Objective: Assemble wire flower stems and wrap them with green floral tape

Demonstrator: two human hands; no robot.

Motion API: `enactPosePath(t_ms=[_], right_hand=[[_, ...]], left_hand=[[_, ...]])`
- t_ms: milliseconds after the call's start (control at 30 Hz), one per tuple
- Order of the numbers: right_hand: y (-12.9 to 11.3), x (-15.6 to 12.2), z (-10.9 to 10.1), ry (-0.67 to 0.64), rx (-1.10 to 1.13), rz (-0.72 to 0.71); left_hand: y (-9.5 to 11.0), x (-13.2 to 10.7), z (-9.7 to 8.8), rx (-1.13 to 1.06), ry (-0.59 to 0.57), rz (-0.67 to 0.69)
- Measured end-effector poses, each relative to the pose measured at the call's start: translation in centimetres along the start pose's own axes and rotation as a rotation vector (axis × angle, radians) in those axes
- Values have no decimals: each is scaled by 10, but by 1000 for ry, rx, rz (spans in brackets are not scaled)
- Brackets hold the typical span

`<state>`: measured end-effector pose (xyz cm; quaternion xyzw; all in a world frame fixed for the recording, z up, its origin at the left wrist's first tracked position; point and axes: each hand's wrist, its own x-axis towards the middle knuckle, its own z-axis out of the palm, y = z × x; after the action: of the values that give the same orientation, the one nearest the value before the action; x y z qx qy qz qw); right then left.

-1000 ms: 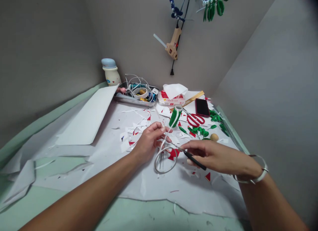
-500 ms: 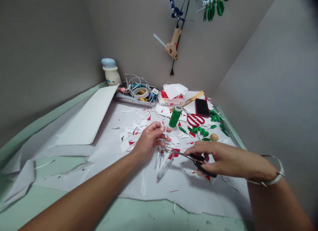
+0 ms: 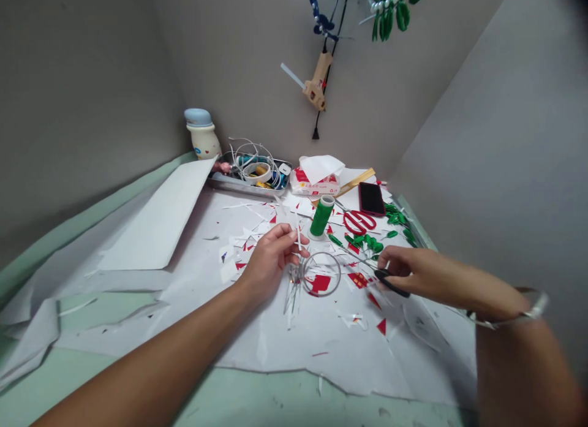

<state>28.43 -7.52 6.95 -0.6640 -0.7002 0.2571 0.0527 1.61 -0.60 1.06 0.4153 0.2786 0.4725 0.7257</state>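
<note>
My left hand (image 3: 271,260) pinches the top of a thin white strip bent into a loop (image 3: 321,274), which rests on the white paper sheet (image 3: 285,335) over red scraps. My right hand (image 3: 413,274) is closed round the black handles of small scissors (image 3: 367,266), whose blades point left toward the green leaves. A green thread spool (image 3: 321,215) stands upright just behind the loop.
Red-handled scissors (image 3: 359,221), a dark phone (image 3: 371,198), green leaf pieces (image 3: 367,241), a tissue pack (image 3: 316,181) and a metal tray of tape and cords (image 3: 250,173) lie behind. A jar (image 3: 201,134) stands in the corner. A glue gun (image 3: 315,87) hangs on the wall.
My right hand drew the scissors away to the right, off the strip. The loop swung from hanging edge-on to lying round and flat on the paper. The left hand barely moved.
</note>
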Motion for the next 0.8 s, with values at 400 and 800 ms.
enactPosePath(t_ms=[400, 800], right_hand=[[-42, 26, 29, 299, 374, -217], [-46, 43, 59, 316, 1165, -439]], left_hand=[[4, -14, 9, -90, -366, -279], [6, -13, 5, -177, -507, -500]])
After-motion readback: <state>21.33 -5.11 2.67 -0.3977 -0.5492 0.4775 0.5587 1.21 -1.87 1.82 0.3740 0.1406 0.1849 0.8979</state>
